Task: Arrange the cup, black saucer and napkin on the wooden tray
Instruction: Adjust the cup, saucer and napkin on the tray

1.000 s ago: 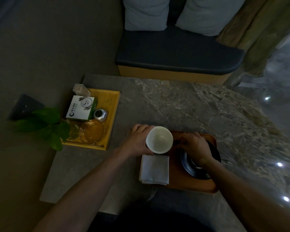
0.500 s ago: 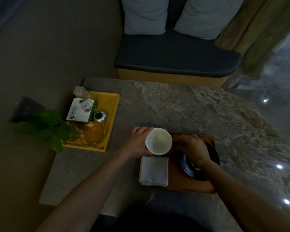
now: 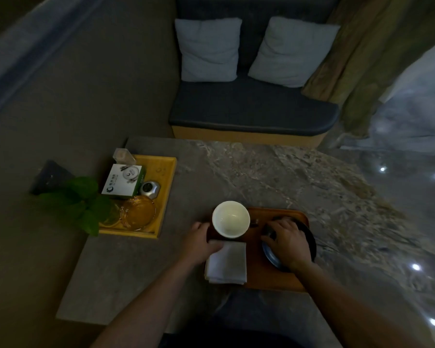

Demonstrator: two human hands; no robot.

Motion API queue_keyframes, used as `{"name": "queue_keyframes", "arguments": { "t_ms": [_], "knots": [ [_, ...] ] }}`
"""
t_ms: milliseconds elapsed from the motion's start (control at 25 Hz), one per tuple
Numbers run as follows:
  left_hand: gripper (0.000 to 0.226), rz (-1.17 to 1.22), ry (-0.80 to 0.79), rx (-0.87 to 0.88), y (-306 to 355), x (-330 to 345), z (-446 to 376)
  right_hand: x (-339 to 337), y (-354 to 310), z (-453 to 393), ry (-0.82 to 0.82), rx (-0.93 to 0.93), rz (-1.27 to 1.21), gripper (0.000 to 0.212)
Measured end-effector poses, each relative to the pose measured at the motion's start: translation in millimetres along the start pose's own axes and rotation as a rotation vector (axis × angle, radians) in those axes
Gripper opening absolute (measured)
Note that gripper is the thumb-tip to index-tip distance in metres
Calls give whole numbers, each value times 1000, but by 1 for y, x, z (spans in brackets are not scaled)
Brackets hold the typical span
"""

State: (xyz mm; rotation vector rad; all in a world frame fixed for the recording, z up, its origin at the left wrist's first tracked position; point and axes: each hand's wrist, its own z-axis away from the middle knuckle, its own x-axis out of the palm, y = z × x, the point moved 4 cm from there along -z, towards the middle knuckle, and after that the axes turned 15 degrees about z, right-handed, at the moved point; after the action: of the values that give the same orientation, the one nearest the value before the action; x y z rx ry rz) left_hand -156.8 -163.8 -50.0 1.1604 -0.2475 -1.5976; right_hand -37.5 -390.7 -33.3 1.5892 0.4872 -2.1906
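Overhanging the tray (image 3: 255,277) edge, napkin (image 3: 227,264) under left hand (image 3: 197,241).

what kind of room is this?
Likely a hotel room or lounge seating nook: a cushioned bench with two pillows, a stone table, and a yellow tray of amenities, with a boxed item and glass ashtray.

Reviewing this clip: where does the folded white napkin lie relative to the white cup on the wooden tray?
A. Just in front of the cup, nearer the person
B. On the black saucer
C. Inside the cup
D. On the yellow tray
A: the folded white cloth napkin lies at the brown wooden tray's near left end, directly below the round white ceramic cup in the head view.
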Motion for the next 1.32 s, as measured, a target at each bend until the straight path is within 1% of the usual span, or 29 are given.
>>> {"name": "queue_keyframes", "arguments": {
  "t_ms": [120, 200, 360, 480, 600, 720, 800, 920, 1040, 1120, 1200, 1320],
  "knots": [
    [48, -4, -13, 13, -5, 10, 18, 3, 11, 22, -10, -2, 54, 44],
    [44, -32, -41, 55, -4, 17, 30, 5, 18, 38, -11, -11, 93, 41],
    [43, -87, -179, 147, 8, 32, 44, 8, 36, 65, -44, -37, 125, 38],
    [45, -195, -292, 214, 23, 38, 46, 10, 53, 77, -77, -24, 114, 34],
    [52, -339, -393, 245, 40, 49, 44, 9, 71, 84, -91, -22, 116, 37],
    [63, -479, -430, 289, 58, 67, 41, 10, 92, 87, -95, -36, 132, 39],
    [63, -549, -419, 310, 68, 77, 38, 10, 103, 86, -124, -55, 162, 40],
    [57, -643, -383, 274, 81, 92, 34, 11, 119, 81, -141, -79, 189, 49],
    [57, -634, -268, 220, 88, 104, 31, 12, 130, 72, -128, -97, 188, 64],
    [72, -554, -189, 189, 87, 111, 31, 15, 131, 64, -126, -110, 169, 79],
    [90, -487, -146, 155, 83, 119, 32, 20, 133, 55, -151, -114, 142, 94],
    [104, -449, -119, 118, 76, 128, 32, 29, 132, 43, -207, -106, 101, 107]
  ]
}}
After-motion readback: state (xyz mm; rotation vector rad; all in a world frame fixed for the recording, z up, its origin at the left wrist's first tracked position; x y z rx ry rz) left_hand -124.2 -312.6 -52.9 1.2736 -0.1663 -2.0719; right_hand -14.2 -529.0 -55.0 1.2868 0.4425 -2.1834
